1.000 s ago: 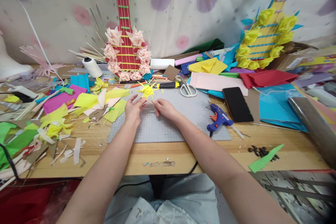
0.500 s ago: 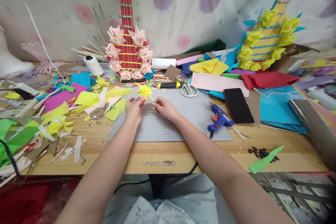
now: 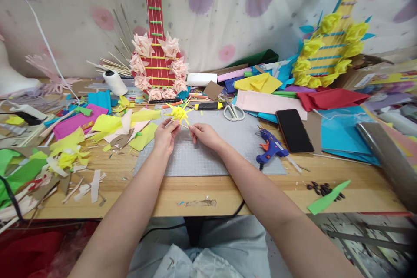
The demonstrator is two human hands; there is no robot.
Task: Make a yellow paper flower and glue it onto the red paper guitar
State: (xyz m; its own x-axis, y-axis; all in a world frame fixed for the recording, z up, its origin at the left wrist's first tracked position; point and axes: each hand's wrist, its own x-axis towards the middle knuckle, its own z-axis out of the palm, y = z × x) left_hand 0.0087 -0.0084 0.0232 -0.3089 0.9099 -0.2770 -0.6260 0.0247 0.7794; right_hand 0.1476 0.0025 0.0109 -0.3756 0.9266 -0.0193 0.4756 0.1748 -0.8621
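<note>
A spiky yellow paper flower [image 3: 179, 114] is held up over the far part of the grey cutting mat [image 3: 208, 163]. The fingers of my left hand [image 3: 165, 135] are closed just below its petals, gripping it from the left. Pinched in my right hand [image 3: 206, 134] is one end of a thin pale stick [image 3: 184, 125] that runs beneath the flower between both hands. Whether the stick is fixed to the flower cannot be made out. Beyond my hands lie a yellow-and-black cutter [image 3: 209, 106] and white-handled scissors [image 3: 233, 113].
A blue glue gun [image 3: 273, 145] and a phone [image 3: 295, 130] lie right of my hands. Yellow paper scraps [image 3: 143, 137] spread to the left. Behind stand a red paper guitar [image 3: 158, 67] and a yellow one [image 3: 329, 58]. Dark beads [image 3: 322, 189] sit near the front edge.
My hands and the flower keep nearly the same place, with the flower tilted very slightly. The whole view has shifted a little.
</note>
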